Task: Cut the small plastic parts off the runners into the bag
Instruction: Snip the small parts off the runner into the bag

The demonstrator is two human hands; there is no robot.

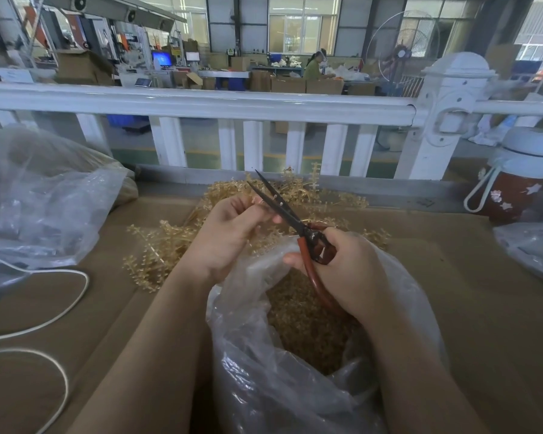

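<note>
My right hand point(345, 270) grips the red handles of a pair of scissors point(282, 208), whose dark blades are parted and point up and left. My left hand point(232, 230) pinches a thin amber runner right at the blades; the piece itself is mostly hidden by my fingers. A heap of amber runners point(176, 236) with small parts on them lies on the cardboard behind and left of my hands. Below my hands an open clear plastic bag point(264, 386) holds a mass of cut amber parts point(308, 327).
A large clear bag point(44, 195) sits at the left, white cords point(66, 305) loop over the cardboard table point(483, 308). A red bottle with a white lid point(514, 183) stands far right, another plastic bag point(533, 245) below it. A white railing point(201, 104) borders the far edge.
</note>
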